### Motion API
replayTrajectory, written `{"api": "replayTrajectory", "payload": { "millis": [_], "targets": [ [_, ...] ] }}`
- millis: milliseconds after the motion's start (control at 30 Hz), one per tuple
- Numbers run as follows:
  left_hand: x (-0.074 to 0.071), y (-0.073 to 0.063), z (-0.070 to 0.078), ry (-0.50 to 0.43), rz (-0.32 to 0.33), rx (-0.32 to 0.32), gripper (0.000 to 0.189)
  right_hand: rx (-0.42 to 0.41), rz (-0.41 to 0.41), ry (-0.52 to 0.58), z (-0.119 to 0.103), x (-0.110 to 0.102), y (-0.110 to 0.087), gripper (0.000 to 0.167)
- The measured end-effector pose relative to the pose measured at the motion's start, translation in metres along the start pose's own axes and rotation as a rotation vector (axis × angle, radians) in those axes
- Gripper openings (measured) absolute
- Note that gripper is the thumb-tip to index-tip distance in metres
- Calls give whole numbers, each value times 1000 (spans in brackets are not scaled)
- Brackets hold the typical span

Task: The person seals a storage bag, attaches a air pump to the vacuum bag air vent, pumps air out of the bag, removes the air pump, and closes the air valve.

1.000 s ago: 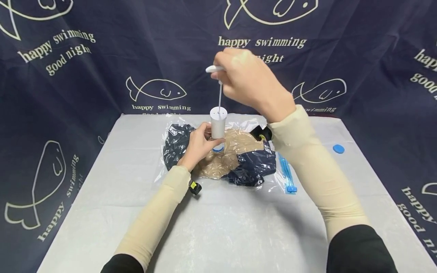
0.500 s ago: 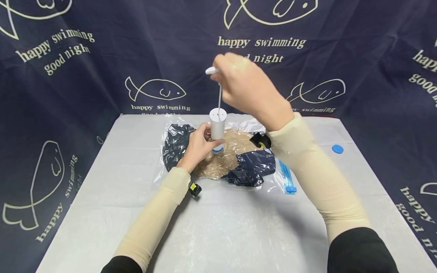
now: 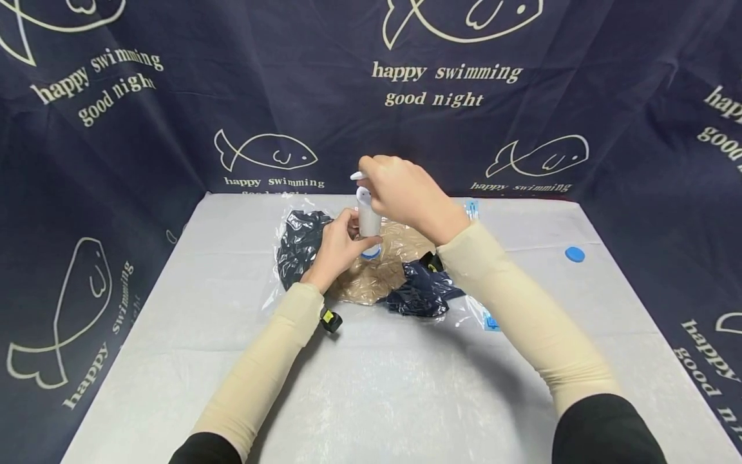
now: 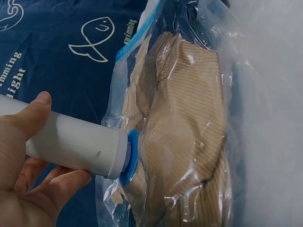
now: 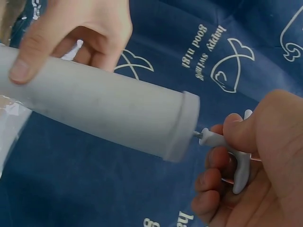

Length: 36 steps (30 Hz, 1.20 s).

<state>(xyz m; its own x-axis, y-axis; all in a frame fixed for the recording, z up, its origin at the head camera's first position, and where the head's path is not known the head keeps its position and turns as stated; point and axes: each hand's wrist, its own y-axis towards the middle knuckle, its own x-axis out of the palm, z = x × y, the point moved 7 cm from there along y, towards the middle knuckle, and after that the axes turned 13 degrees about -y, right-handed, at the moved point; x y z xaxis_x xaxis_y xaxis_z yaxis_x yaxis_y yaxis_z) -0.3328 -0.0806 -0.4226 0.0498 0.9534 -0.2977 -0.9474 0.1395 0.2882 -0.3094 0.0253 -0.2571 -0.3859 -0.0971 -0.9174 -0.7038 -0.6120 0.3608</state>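
Observation:
A white hand pump stands upright on the blue valve of a clear vacuum storage bag. My left hand holds the pump's barrel low down, thumb on one side and fingers on the other. My right hand grips the pump's white T-shaped handle, just above the barrel's top cap. In the right wrist view only a short piece of the metal rod shows between cap and handle. Inside the bag lie folded tan ribbed and dark clothes.
A round blue cap lies on the white-covered table at the right. The bag's blue zip slider shows beside my right forearm. Dark fish-print cloth stands around the table's back and sides.
My right hand has come down with the pump handle, and the long exposed rod has gone into the barrel. My left hand holds the barrel in the same place.

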Motion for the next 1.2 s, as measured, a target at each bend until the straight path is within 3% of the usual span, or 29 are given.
{"api": "replayTrajectory", "payload": {
  "millis": [267, 500, 700, 967, 1200],
  "targets": [
    [0, 1, 2, 9, -6, 30, 52, -1, 59, -21, -2, 8, -5, 12],
    [2, 4, 7, 63, -48, 72, 49, 52, 121, -39, -1, 8, -8, 21],
    [4, 5, 8, 82, -76, 77, 44, 95, 102, -1, 1, 10, -8, 29],
    [5, 5, 10, 105, -102, 113, 44, 56, 63, 40, 2, 6, -4, 23],
    [3, 4, 9, 92, -108, 109, 45, 48, 63, 68, 4, -21, 4, 20]
  ]
}}
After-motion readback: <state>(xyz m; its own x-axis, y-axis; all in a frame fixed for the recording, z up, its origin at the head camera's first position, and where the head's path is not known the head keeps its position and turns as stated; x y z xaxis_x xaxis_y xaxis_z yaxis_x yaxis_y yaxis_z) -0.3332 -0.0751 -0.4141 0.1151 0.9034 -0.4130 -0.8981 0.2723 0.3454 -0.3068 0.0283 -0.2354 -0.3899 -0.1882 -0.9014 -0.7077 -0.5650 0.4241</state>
